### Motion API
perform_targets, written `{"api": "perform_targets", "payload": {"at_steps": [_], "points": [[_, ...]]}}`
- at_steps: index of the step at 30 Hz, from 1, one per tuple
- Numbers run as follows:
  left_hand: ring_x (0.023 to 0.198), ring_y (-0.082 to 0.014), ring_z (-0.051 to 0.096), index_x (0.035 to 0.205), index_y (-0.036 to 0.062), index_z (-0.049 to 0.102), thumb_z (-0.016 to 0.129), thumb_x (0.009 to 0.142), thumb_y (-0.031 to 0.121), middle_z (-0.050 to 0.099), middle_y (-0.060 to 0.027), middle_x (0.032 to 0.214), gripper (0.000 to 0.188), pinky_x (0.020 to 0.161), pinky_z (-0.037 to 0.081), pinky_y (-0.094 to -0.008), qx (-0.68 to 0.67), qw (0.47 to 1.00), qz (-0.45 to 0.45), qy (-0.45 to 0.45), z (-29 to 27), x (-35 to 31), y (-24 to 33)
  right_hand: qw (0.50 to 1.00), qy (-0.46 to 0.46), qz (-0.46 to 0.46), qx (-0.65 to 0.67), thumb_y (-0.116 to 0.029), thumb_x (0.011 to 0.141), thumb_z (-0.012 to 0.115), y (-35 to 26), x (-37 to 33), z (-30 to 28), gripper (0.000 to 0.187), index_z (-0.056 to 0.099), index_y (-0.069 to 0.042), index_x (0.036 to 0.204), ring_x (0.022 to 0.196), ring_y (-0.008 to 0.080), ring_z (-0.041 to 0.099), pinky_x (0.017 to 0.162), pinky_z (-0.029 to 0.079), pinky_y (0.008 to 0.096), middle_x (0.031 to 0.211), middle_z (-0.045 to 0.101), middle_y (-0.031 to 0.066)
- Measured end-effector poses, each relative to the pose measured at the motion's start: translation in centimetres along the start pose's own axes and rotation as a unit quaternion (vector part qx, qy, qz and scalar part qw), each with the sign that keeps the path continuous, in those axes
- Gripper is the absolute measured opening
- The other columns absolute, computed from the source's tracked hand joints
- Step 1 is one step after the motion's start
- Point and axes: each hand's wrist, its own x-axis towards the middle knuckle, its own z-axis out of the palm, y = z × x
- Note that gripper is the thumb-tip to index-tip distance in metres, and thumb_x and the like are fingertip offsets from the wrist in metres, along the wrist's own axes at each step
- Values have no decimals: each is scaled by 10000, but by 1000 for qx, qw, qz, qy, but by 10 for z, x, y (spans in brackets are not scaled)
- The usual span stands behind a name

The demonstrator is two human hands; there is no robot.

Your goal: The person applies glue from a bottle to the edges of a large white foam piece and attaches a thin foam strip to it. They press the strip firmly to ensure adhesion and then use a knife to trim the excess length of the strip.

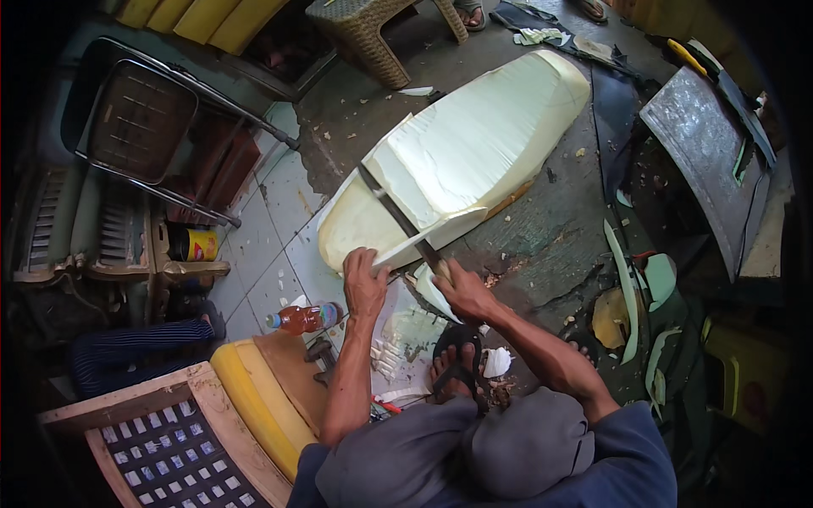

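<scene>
The right hand (461, 288) grips the handle of a long knife (398, 218) laid across the near end of the foam seat cushion (457, 152), while the left hand (364, 284) presses flat, fingers spread, on the cushion's near edge. A clean cut probably needs long strokes and steady downward pressure. The cushion lies on a littered concrete floor (542, 229); a plastic bottle (301, 318) lies nearer than it, to its left.

seat foam (474, 144): pale cream foam, soft and matt, at 12 o'clock from the hands.
knife (398, 216): long dark metal blade, dull, lying across the foam.
left hand (364, 284): bare skin pressed on the foam edge.
right hand (461, 288): bare skin closed round the knife handle.
floor (550, 229): rough grey cement, cracked and dusty; smooth pale tiles at 9 o'clock.
bottle (303, 318): clear shiny plastic, at 8 o'clock.
folding chair (140, 123): shiny metal tubes.
stool (373, 34): woven wicker, rough, at 12 o'clock.
frame (161, 440): bare pale wood, at 7 o'clock.
</scene>
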Motion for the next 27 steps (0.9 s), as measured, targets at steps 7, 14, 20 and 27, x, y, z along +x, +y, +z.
{"api": "perform_targets", "payload": {"at_steps": [7, 14, 20, 27], "points": [[1261, -386, 578, 1133, 9, 641, 819, 761, 52, 617, -191, 1332, 415, 1076, 473, -425, 6, 998, -60, -10, -1, -24, -33, 998, -21, 50, -12, -372, 1018, 550, 57, -76, 2, 427, 480, -22, 1252, 1000, 568, 646, 858, 510, 575, 988, 675, 368], [1275, -395, 568, 1162, 2, 623, 865, 734, 114, 604, -210, 1347, 504, 1083, 467, -432, 22, 997, -76, 11, -12, -14, -46, 999, -17, -35, -22, -389, 1015, 541, 17, -1, 19, 436, 472, -19, 1236, 993, 585, 632, 848, 501, 585, 1008, 666, 380], [1316, -416, 530, 1287, -9, 566, 861, 768, 191, 570, -237, 1381, 630, 1122, 432, -459, -53, 991, -125, -5, -17, -25, -63, 999, -39, 9, -37, -383, 1016, 543, 41, -63, 13, 447, 471, -12, 1254, 991, 570, 645, 859, 501, 580, 1007, 673, 371], [1214, -328, 635, 1325, -1, 549, 593, 973, 119, 637, -199, 1313, 375, 997, 538, -403, -165, 966, -194, 47, -19, -19, -77, 998, -60, -9, -26, -423, 1016, 545, 6, 11, 35, 513, 475, -16, 1320, 963, 527, 679, 859, 510, 557, 999, 685, 340]]}}
